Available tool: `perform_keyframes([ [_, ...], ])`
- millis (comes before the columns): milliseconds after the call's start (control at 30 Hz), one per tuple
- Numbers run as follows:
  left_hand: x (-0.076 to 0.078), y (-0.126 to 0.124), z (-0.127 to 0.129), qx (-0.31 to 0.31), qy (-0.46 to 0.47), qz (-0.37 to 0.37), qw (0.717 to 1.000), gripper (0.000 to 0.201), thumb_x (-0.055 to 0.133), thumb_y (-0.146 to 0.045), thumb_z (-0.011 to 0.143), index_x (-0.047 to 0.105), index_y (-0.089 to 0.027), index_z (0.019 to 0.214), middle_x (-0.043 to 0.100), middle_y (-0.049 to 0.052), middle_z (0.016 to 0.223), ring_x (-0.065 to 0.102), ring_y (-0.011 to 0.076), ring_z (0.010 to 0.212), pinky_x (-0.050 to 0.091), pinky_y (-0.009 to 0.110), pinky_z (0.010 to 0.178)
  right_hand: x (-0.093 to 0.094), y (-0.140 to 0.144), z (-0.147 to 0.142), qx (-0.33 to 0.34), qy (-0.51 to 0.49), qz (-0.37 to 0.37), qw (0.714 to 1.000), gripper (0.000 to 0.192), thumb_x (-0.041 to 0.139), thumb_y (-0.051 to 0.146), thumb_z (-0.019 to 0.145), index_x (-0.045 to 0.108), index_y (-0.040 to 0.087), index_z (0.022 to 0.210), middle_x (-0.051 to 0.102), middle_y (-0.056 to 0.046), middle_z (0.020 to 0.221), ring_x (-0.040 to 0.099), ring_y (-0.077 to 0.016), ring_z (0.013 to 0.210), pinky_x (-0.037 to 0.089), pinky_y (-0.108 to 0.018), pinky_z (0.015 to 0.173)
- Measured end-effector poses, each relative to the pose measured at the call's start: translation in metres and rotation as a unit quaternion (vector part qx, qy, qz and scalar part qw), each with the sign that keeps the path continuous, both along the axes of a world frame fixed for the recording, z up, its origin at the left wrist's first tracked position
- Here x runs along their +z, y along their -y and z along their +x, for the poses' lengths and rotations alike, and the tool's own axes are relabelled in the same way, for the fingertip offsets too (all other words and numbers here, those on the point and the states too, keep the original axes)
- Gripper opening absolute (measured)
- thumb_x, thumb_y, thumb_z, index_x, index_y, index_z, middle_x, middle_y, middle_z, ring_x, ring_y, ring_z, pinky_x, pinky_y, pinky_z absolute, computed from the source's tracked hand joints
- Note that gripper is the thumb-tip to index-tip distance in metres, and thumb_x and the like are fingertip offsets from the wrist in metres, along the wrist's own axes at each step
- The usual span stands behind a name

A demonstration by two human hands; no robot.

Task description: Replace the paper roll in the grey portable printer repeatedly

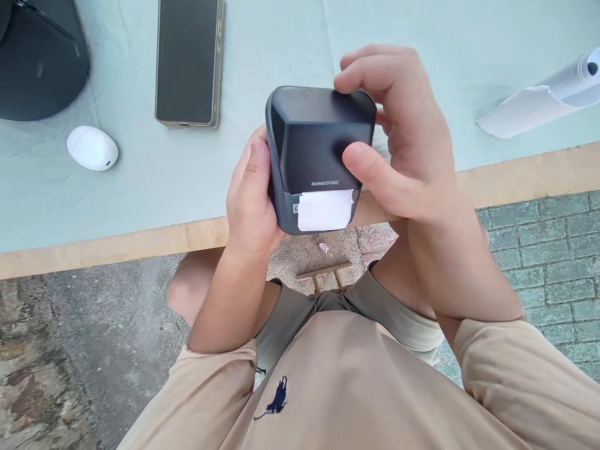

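A black label printer (323, 150) marked NIIMBOT is held over the near edge of the table. White label paper (325, 211) sticks out of the slot at its lower front. My left hand (253, 200) is wrapped round the printer's left side, the thumb along its edge. My right hand (403, 137) is at the right side, its thumb over the front face and its index finger by the top right corner. The right hand's other fingers are partly hidden behind the printer.
On the pale green tabletop (131, 181) lie a phone (185, 62), a white earbud case (92, 148) and a dark rounded object (42, 62), cut off at the left. A roll of white paper (539, 106) rests at the right. A paper scrap (324, 248) is on the ground.
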State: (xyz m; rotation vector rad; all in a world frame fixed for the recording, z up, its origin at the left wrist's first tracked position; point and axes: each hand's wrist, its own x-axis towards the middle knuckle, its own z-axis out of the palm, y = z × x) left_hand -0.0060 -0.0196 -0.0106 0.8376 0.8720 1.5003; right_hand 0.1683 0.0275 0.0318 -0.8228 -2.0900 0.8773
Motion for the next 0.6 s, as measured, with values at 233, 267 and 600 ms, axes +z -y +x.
perform_keyframes([
  [233, 0.005, 0.0, 0.003, -0.002, 0.024, 0.008, 1.0, 0.037, 0.047, -0.046, 0.098, 0.071, -0.019, 0.101, 0.072, 0.003, 0.099, 0.065, 0.0164, 0.094, 0.055, 0.031, 0.09, 0.014, 0.0, 0.008, 0.055, 0.103, 0.064, 0.991, 0.055, 0.058, 0.05, 0.089, 0.045, 0.017, 0.131, 0.054, -0.007, 0.132, 0.051, -0.0179, 0.123, 0.047, -0.034, 0.102],
  [267, 0.005, 0.0, 0.004, -0.002, 0.025, 0.004, 1.0, 0.036, 0.047, -0.045, 0.098, 0.072, -0.019, 0.101, 0.072, 0.003, 0.097, 0.065, 0.0161, 0.093, 0.055, 0.03, 0.088, 0.015, 0.0, 0.009, 0.056, 0.115, 0.071, 0.989, 0.057, 0.058, 0.052, 0.089, 0.044, 0.017, 0.132, 0.053, -0.008, 0.134, 0.05, -0.0182, 0.125, 0.047, -0.033, 0.103],
  [600, 0.003, -0.001, 0.003, -0.057, 0.05, -0.021, 0.997, 0.033, 0.061, -0.047, 0.088, 0.066, -0.024, 0.11, 0.071, 0.005, 0.105, 0.064, 0.0245, 0.116, 0.054, 0.037, 0.097, 0.028, 0.009, 0.016, -0.144, 0.102, 0.132, 0.975, 0.042, 0.06, 0.054, 0.087, 0.063, 0.02, 0.112, 0.057, -0.004, 0.099, 0.055, -0.0121, 0.078, 0.05, -0.033, 0.074],
])
